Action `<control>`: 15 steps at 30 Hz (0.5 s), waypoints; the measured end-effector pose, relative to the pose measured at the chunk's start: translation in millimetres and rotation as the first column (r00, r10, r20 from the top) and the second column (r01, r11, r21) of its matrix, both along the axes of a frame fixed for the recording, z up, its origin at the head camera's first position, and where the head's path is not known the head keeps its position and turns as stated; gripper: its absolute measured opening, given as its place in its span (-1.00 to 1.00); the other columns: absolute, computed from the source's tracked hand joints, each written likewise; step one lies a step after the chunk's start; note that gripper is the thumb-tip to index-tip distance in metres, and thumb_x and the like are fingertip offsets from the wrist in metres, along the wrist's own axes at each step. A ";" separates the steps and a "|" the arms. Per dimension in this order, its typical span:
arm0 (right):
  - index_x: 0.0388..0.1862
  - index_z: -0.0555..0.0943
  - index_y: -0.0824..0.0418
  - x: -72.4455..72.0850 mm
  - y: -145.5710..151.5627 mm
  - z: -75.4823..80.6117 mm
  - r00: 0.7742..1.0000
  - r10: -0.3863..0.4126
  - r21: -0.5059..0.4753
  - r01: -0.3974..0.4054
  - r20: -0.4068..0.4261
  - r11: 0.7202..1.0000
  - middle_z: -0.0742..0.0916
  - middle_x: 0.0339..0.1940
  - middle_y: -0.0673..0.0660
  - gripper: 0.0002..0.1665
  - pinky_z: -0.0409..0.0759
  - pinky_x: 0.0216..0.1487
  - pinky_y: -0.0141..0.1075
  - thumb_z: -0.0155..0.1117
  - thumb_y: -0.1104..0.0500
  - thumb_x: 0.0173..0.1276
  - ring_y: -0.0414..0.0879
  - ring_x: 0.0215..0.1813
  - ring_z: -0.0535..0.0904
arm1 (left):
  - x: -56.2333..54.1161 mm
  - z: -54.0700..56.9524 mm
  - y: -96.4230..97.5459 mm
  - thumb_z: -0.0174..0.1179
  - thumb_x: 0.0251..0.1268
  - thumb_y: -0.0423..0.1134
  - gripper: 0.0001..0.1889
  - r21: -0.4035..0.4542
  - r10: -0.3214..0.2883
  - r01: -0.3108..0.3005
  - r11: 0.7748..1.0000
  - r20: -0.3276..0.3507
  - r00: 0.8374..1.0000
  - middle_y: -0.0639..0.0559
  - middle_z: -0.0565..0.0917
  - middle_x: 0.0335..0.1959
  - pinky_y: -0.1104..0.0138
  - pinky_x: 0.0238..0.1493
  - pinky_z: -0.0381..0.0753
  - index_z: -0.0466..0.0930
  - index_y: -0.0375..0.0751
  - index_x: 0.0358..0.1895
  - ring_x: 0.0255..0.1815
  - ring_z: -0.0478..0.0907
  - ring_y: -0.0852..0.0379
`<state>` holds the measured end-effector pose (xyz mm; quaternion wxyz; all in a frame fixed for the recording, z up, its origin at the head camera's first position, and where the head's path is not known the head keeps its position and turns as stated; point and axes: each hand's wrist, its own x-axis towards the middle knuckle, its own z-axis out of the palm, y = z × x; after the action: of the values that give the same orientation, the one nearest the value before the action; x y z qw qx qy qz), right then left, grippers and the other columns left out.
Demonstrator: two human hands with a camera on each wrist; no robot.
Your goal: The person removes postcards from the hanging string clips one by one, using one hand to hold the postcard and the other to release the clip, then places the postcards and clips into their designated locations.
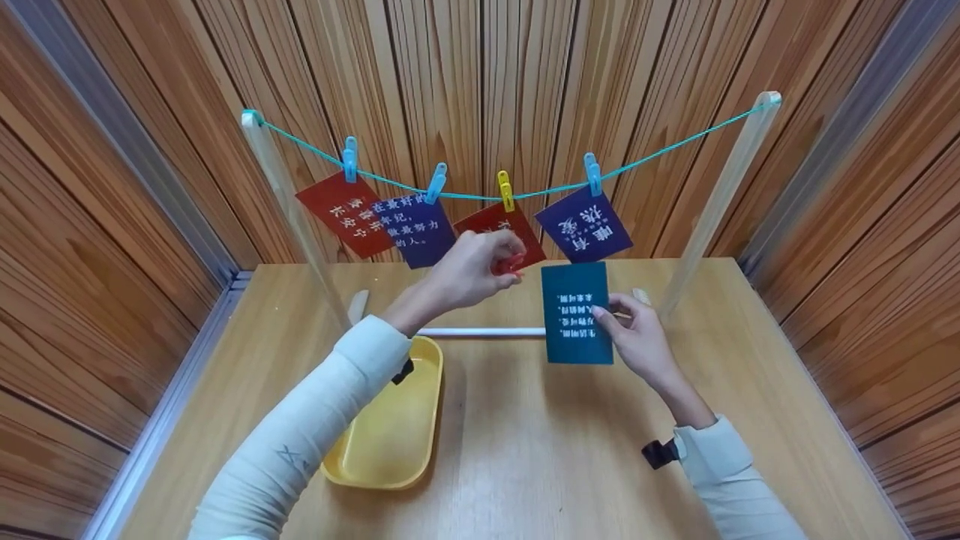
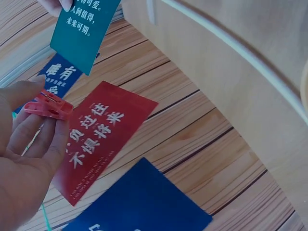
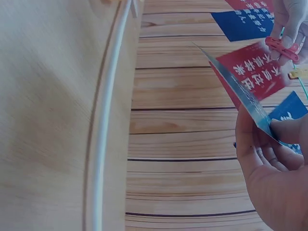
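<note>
Between thumb and fingers my left hand point(image 1: 478, 266) pinches a red clothespin point(image 2: 49, 105), in front of the hanging red card point(image 2: 107, 127) with white characters. My right hand point(image 1: 637, 334) holds a teal card point(image 1: 576, 315) by its side edge, thumb on the printed face; the right wrist view shows this card nearly edge-on. Above the hands a green string point(image 1: 667, 156) carries several cards on clothespins: a red card point(image 1: 346, 217) and a blue card point(image 1: 420, 236) at left under blue pins, the middle red card under a yellow clothespin point(image 1: 505, 191), and a blue card point(image 1: 585, 226) under a blue clothespin point(image 1: 592, 174).
Two wooden posts point(image 1: 281, 202) hold the string's ends, and a white rod point(image 1: 480, 332) runs low between them. A yellow tray point(image 1: 439, 397) stands on the wooden table point(image 1: 525, 457), partly behind my left forearm. Wood-patterned walls point(image 1: 847, 247) enclose the table.
</note>
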<state>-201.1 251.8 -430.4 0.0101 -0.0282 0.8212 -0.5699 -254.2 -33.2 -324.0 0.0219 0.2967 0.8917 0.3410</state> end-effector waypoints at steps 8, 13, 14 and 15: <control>0.37 0.53 0.23 8.3 -10.5 -14.0 0.998 -0.010 0.024 0.009 0.067 1.000 0.69 0.25 0.27 -0.54 0.75 0.26 -0.12 0.23 0.07 0.62 0.08 0.16 0.74 | 3.3 -16.5 -16.9 0.43 0.36 -0.21 -0.54 -0.047 0.018 -0.017 0.999 0.024 1.000 -0.06 0.75 0.26 0.07 0.27 0.74 0.63 -0.18 0.29 0.23 0.74 -0.05; 0.39 0.52 0.25 14.1 -15.3 -26.2 0.997 -0.011 -0.008 0.011 0.075 1.000 0.76 0.07 0.28 -0.53 0.76 0.11 -0.39 0.26 0.13 0.60 -0.04 -0.01 0.77 | 6.3 -32.8 -33.5 0.43 0.36 -0.20 -0.57 -0.066 0.008 -0.003 0.998 0.072 0.997 -0.06 0.76 0.24 0.08 0.22 0.76 0.63 -0.18 0.24 0.23 0.76 -0.05; 0.37 0.52 0.26 15.0 -15.9 -28.9 0.997 -0.014 -0.018 0.015 0.076 1.000 0.77 0.03 0.28 -0.54 0.76 0.06 -0.43 0.27 0.15 0.59 -0.06 -0.05 0.77 | 6.7 -36.0 -37.0 0.43 0.36 -0.21 -0.59 -0.071 0.007 -0.002 0.997 0.078 0.997 -0.05 0.77 0.22 0.09 0.20 0.77 0.64 -0.17 0.23 0.22 0.77 -0.04; 0.36 0.53 0.26 16.1 -16.4 -31.5 0.997 -0.018 -0.024 0.020 0.079 0.999 0.77 0.01 0.28 -0.55 0.75 0.02 -0.46 0.28 0.16 0.58 -0.07 -0.08 0.77 | 7.4 -38.9 -40.3 0.43 0.36 -0.22 -0.60 -0.078 0.006 0.000 0.997 0.079 0.997 -0.06 0.78 0.19 0.09 0.19 0.78 0.64 -0.17 0.21 0.20 0.77 -0.04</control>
<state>-185.0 235.4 -461.9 0.0366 0.0021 0.8132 -0.5809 -246.8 -73.6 -362.9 0.0685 0.2805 0.9033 0.3174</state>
